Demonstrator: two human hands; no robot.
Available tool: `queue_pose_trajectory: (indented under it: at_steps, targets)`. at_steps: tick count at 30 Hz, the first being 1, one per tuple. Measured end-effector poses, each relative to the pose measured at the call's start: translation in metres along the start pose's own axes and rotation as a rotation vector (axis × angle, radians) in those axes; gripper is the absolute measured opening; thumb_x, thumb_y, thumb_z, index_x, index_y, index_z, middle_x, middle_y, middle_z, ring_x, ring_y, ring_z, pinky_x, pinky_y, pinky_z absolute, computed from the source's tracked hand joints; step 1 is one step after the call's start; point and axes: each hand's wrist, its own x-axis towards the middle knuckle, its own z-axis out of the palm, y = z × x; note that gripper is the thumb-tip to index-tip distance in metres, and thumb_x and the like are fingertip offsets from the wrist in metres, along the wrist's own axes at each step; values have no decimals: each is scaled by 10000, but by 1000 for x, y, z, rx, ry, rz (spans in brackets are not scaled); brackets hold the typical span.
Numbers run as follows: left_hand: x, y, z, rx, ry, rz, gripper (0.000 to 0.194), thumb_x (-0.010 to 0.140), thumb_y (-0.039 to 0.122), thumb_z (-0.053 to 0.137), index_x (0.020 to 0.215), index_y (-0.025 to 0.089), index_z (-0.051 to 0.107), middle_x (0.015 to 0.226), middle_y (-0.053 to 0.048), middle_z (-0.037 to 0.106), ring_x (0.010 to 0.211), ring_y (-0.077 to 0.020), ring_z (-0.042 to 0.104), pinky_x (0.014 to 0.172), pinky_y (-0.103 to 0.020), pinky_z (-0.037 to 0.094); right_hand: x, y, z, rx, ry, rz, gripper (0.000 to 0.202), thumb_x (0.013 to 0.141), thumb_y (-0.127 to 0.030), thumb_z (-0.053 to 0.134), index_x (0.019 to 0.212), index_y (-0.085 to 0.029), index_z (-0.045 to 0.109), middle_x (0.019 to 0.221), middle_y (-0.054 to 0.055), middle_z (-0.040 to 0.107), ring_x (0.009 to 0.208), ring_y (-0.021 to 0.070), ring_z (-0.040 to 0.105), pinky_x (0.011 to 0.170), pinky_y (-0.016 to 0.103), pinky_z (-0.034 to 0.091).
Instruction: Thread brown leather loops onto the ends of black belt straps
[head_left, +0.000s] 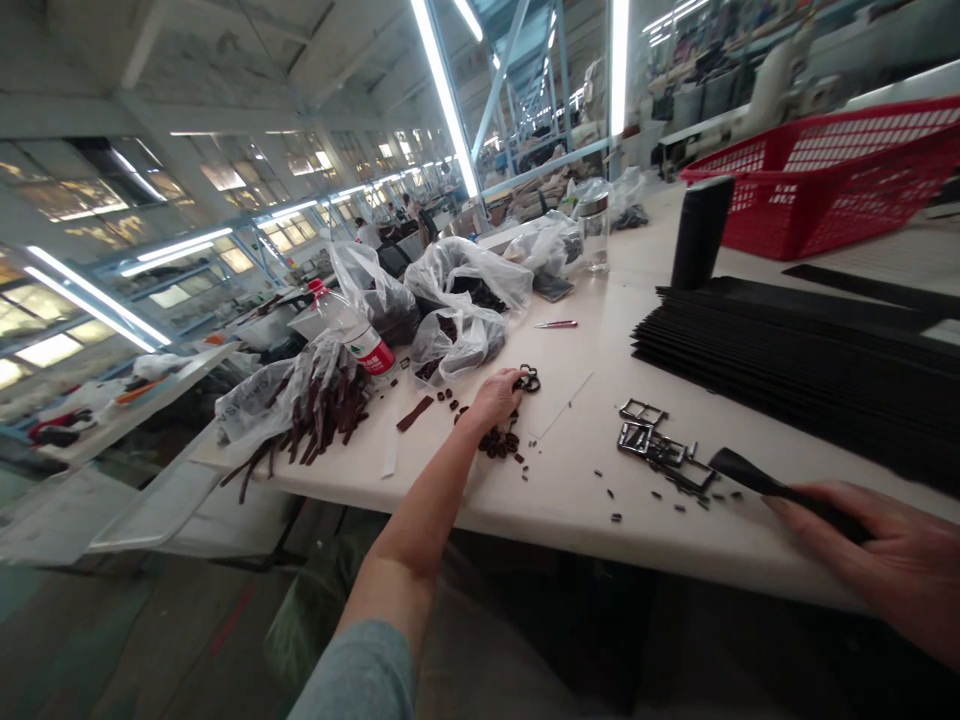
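My left hand (495, 398) reaches over the white table (570, 350), its fingers closed on dark rings (529, 379) beside a small pile of dark brown loops (499, 440). At the right, my right hand (877, 550) is wrapped round a black strap (795, 490), whose rounded end lies over the table near the front edge. Just left of that end are metal buckles (664, 450) in a loose cluster. Several small dark pieces (616, 517) are scattered in front of them.
Black straps (795, 370) are stacked at the right, below a red basket (825, 190). Plastic bags (465, 290), a bottle (367, 340) and brown strips (315, 400) stand or lie at the left. A glass jar (596, 235) stands at the back; a red tool (556, 324) lies mid-table.
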Motion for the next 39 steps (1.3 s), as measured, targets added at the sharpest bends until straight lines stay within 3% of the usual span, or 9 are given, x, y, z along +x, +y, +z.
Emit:
queue_pose_trajectory:
  at_steps: [3,7,11,21,27,31,33,35,39]
  targets:
    - [-4,13,-2,-24,14,25,415,839,166,672,1250,221,671,1280,-75,678,1136,-201,639,1040,-308,473,1,-18,-15,52,-117,128,213,699,-572,684,800,-392,738,804,41,761,566,262,658,521,371,474]
    - [-7,18,-5,2,63,-30,318,821,224,713,1138,204,726,1159,-97,706,1081,-236,644,1019,-358,471,0,-23,-16,82,-50,64,200,676,-547,660,731,-364,717,786,49,759,576,280,654,515,381,460]
    - [-7,18,-5,5,73,-71,253,840,234,692,1086,202,744,1019,-84,712,938,-215,669,926,-322,498,-2,-20,-14,64,-54,54,181,708,-526,674,757,-357,719,792,53,759,551,257,643,520,372,453]
    - [-2,17,-2,-192,161,-186,162,776,81,664,911,161,706,1009,-121,704,1039,-249,645,1019,-385,445,-1,-26,-18,71,-52,17,227,713,-525,624,765,-332,730,808,58,772,617,279,682,528,375,463]
    - [-7,32,-15,-586,224,-290,271,815,156,650,1082,123,680,923,-93,738,851,-199,710,868,-371,541,1,-30,-22,100,-51,28,324,704,-576,576,745,-301,743,769,59,770,626,277,699,547,374,480]
    - [-42,66,-20,-990,153,-301,362,879,367,618,1164,149,668,997,-91,757,831,-170,742,784,-305,572,-11,-46,-28,92,158,-138,521,791,-703,442,734,-269,723,704,53,738,610,260,685,543,359,469]
    - [-67,88,-19,-1403,54,-342,424,779,400,739,1137,177,696,1006,-75,762,831,-177,748,738,-272,570,-19,-62,-33,140,200,-187,548,835,-712,445,755,-245,721,713,55,724,626,243,668,568,342,461]
    - [-91,110,-15,-1655,-11,-373,447,687,385,830,1077,191,730,972,-57,770,791,-162,745,664,-222,547,-24,-81,-38,304,68,-154,514,834,-697,532,765,-225,723,688,39,696,603,209,628,566,314,442]
    - [-123,144,-4,-1758,1,-332,404,644,351,880,1000,199,765,925,-45,781,746,-132,730,625,-186,519,-27,-111,-41,754,-398,-15,469,751,-673,688,710,-205,691,581,-4,578,507,138,494,491,267,387]
